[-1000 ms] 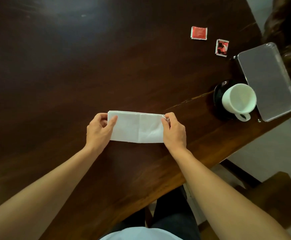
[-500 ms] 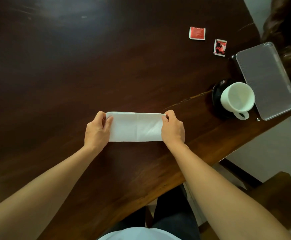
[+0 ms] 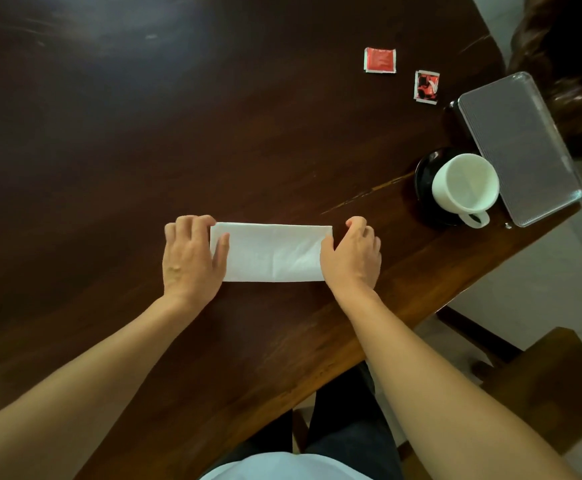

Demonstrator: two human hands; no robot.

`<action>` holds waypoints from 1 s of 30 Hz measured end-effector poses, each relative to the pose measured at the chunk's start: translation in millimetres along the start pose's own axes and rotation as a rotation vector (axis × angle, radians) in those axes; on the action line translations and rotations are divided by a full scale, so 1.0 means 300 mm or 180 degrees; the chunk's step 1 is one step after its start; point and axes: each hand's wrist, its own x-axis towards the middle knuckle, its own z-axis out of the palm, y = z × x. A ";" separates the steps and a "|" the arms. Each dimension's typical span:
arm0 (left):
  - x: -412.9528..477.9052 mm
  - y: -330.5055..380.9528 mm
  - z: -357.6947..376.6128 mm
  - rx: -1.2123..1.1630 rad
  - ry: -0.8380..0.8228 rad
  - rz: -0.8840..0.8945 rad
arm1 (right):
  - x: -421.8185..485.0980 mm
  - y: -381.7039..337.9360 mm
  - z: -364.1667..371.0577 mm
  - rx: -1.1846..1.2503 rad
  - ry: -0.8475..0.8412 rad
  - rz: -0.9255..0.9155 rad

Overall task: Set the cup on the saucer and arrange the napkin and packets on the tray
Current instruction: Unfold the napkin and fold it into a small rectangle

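Observation:
A white napkin (image 3: 272, 252), folded into a long strip, lies flat on the dark wooden table (image 3: 109, 150). My left hand (image 3: 190, 259) rests on its left end, thumb on top and fingers over the far corner. My right hand (image 3: 353, 258) holds the right end with curled fingers. To the right, a white cup (image 3: 466, 183) stands upright on a black saucer (image 3: 424, 174), its handle towards me. A clear rectangular tray (image 3: 521, 147) with nothing on it lies just beyond the cup. Two red packets (image 3: 380, 60) (image 3: 427, 87) lie apart on the table, left of the tray.
The table's near edge runs diagonally from bottom left up to the tray's corner. A wooden seat (image 3: 559, 386) stands on the pale floor at lower right. A dark carved chair (image 3: 566, 64) sits behind the tray.
The napkin stays in place as a folded strip. My left hand has flattened over its left end, and my right hand has slid slightly outward along the right end.

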 end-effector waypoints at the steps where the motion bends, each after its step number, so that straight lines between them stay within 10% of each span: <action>1: -0.009 -0.001 0.005 0.0207 -0.0044 0.0403 | -0.019 -0.004 0.005 -0.0044 0.0148 -0.0202; 9: -0.024 -0.044 0.129 0.0881 -0.0947 0.1631 | -0.169 -0.172 0.217 -0.0463 -0.0662 -0.2480; 30: -0.133 -0.095 0.126 0.1206 -0.1311 0.1320 | 0.153 0.104 0.090 -0.2195 -0.0874 -0.3069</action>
